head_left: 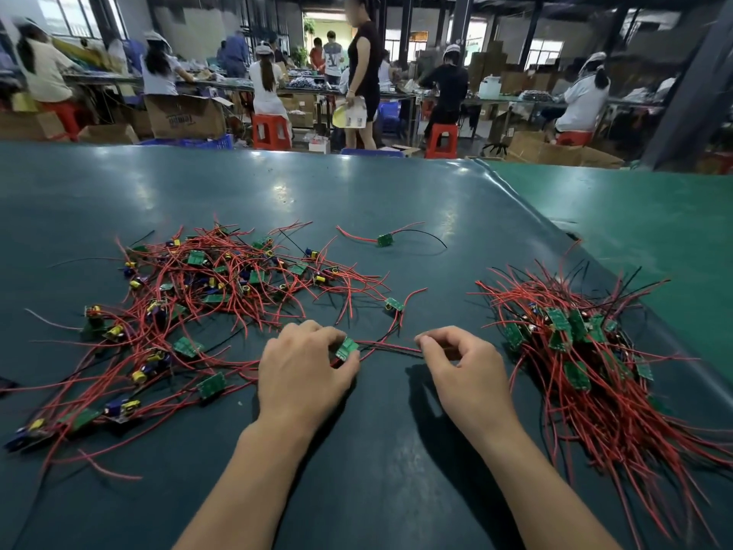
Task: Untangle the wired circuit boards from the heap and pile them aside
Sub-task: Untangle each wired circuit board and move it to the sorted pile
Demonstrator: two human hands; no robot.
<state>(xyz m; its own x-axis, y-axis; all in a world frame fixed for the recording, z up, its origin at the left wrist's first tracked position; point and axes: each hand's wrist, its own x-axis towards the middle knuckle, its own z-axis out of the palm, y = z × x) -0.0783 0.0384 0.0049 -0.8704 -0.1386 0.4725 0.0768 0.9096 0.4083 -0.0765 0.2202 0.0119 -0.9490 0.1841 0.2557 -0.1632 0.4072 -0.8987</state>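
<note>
Pinching a small green circuit board (347, 348) in the left hand (305, 371) while the right hand (462, 365) nips its red wires (390, 346) between tangled heap (206, 295) and sorted pile (587, 351), a worker risks snagged neighbouring leads dragging more boards along.

Dim hall, daylight from windows at upper left and upper right of frame. Soft white glare patches on the glossy dark teal bench (277, 184) mat. Dark shadow under the right hand (464, 367). Background workers blurred; strong wide-angle bending at edges.
</note>
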